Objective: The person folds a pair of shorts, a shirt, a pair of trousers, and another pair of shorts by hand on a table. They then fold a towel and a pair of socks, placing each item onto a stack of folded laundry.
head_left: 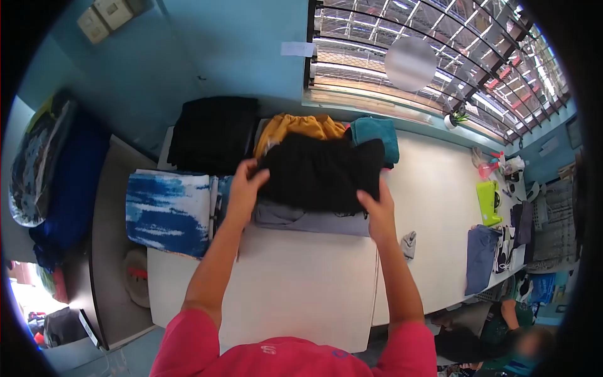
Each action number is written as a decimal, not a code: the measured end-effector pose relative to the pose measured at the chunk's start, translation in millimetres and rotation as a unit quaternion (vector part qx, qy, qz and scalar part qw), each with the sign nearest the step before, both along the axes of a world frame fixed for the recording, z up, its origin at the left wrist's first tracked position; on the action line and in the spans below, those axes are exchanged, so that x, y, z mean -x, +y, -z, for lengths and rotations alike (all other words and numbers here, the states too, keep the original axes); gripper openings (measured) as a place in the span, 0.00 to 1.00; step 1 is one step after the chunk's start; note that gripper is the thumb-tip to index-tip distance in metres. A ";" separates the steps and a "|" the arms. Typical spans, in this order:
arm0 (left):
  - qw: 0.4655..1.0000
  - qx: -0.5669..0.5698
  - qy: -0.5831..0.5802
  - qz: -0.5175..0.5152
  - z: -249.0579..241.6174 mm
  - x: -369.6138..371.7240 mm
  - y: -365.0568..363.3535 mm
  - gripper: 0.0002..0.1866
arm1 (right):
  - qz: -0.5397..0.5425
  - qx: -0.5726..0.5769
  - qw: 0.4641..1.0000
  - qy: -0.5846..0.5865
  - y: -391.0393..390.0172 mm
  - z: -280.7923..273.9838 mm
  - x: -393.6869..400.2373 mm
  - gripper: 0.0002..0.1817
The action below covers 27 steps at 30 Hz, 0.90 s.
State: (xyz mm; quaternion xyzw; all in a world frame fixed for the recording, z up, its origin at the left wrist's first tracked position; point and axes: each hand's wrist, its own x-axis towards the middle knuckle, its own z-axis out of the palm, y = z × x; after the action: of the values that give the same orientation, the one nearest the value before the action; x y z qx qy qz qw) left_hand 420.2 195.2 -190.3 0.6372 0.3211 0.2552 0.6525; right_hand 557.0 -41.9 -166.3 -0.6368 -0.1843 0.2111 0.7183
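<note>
A folded black garment (320, 173) is held by its two sides between my hands, over a grey folded cloth (308, 220). My left hand (248, 185) grips its left edge, thumb on top. At the right edge, my right hand (378, 207) holds it with the thumb on top and the fingers partly hidden. Behind the garment lie a mustard-yellow cloth (301, 127) and a teal folded cloth (377, 133). To the left are a black folded pile (213, 133) and a blue-and-white patterned folded cloth (168, 210).
A white table (301, 276) spans the front. On its right side lie a small grey item (409, 245), a blue-grey garment (481, 257) and a lime-green item (488, 203). Another person (521, 345) is at the lower right. Bagged items (41, 163) stand at the left.
</note>
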 end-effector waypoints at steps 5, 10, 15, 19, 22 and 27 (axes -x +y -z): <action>0.981 -0.128 0.102 -0.101 33.0 -83.4 67.4 0.23 | 0.073 0.084 0.978 -0.177 96.9 65.6 -83.6 0.30; 0.940 -0.285 0.160 -0.099 93.4 -82.5 74.1 0.26 | 0.136 0.251 0.916 -0.281 101.0 107.3 -62.9 0.30; 0.935 -0.353 0.032 -0.007 41.2 -28.1 12.2 0.19 | 0.002 0.173 0.911 -0.375 -8.9 74.1 42.6 0.27; 0.943 -0.321 0.020 0.088 46.3 16.9 -56.8 0.19 | 0.015 0.254 0.914 -0.316 -120.7 54.6 155.0 0.19; 0.947 -0.235 -0.007 0.220 56.5 37.4 -128.3 0.18 | 0.105 0.296 0.931 -0.184 -183.2 48.6 239.5 0.16; 0.884 -0.242 -0.021 0.400 65.5 54.5 -245.0 0.15 | 0.292 0.311 0.903 -0.054 -255.9 53.3 356.9 0.11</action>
State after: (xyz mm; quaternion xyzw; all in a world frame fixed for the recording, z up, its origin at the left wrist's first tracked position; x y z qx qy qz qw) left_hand 365.7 -49.8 -255.8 0.8443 -0.0461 0.0558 0.5309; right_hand 200.1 -297.8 -219.6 -0.8638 0.0462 0.0036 0.5018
